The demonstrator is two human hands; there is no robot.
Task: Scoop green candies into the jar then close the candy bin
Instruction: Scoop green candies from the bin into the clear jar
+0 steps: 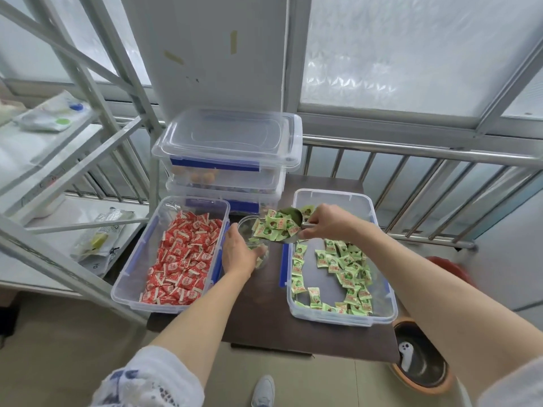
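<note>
A clear jar point(248, 227) stands on the dark table between two bins, and my left hand point(239, 252) grips its near side. My right hand point(329, 223) holds a metal scoop point(289, 223) heaped with green candies point(273, 227), tilted toward the jar's mouth. A few green candies lie inside the jar. The open clear bin point(342, 317) on the right holds several more green candies point(349, 277), mostly along its right side. Its lid point(232, 136) seems to be the loose one lying on the stacked bins at the back.
An open bin of red candies point(182, 259) sits left of the jar. Stacked lidded bins point(223, 183) stand behind. A metal shelf frame point(73, 160) is at the left, a railing point(426, 154) behind, and a round pot point(420, 356) by the table's right corner.
</note>
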